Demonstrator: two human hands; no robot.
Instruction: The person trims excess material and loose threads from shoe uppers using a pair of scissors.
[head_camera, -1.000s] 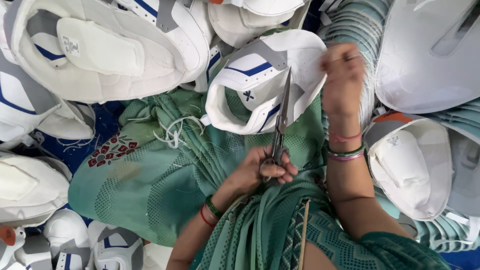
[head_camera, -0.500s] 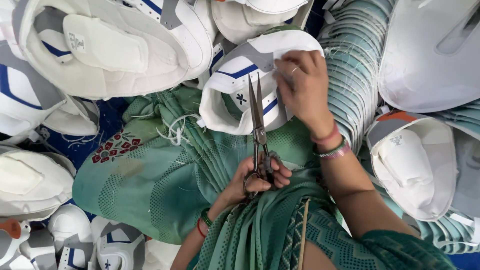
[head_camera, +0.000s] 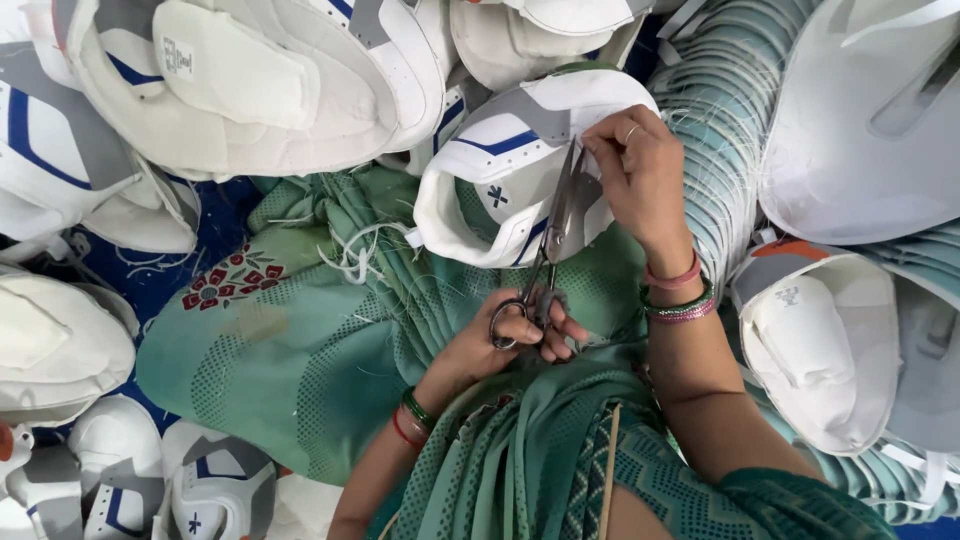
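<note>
Since half a second ago the scissors (head_camera: 548, 262) have tipped their blades from about 12 o'clock toward 1 o'clock, so the tips now meet the fingers of the far hand, and the white padded piece (head_camera: 520, 170) sits slightly more toward 1 o'clock than before. Left hand (head_camera: 505, 340), at 6 o'clock of centre, is closed through the scissor loops, fingers wrapped on the handles; blades look nearly together, only a thin gap showing. Right hand (head_camera: 640, 175), at 1 o'clock, pinches the upper edge of the padded piece, fingertips pressed together on the material just beside the blade tips; whether a loose thread lies in the pinch cannot be told. Padded piece is white with grey panels and a blue stripe, curved like a shell, resting on the green patterned cloth (head_camera: 290, 350) over the lap, at 12 o'clock from the left hand. Red and green bangles (head_camera: 678, 292) on the right wrist; green and red ones (head_camera: 410, 418) on the left wrist. Loose white thread scraps (head_camera: 355, 250) lie on the cloth at 9 o'clock of the piece. More white padded shells are heaped all round: a large one (head_camera: 250, 90) at 10 o'clock, one (head_camera: 830, 340) at 3 o'clock, smaller ones (head_camera: 210, 490) at 7 o'clock. Stack of teal-edged layers (head_camera: 730, 130) stands at 2 o'clock, just beside the right hand.
</note>
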